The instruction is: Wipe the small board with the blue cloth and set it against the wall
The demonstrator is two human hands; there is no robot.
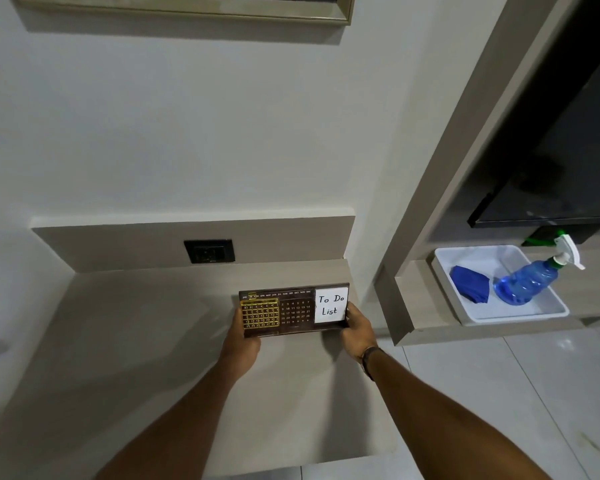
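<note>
The counter (153,341) lies under the board (293,311). The left grip (243,336) and the right grip (359,329) each hold one end of it, tilted, above the surface. Far right of the grips, the cloth (470,284) waits in a tray (520,315). Releasing one grip to reach there could let the board slip.

In front of me a pale white wall (187,133) rises, a framed picture (194,8) cut off at the top. Below it a beige desk surface (136,341) juts out, its low backsplash carrying a dark power socket (209,251). To my right, a taupe frame (465,150) borders a black TV screen (568,150). Glossy light floor tiles (499,393) gleam.
</note>
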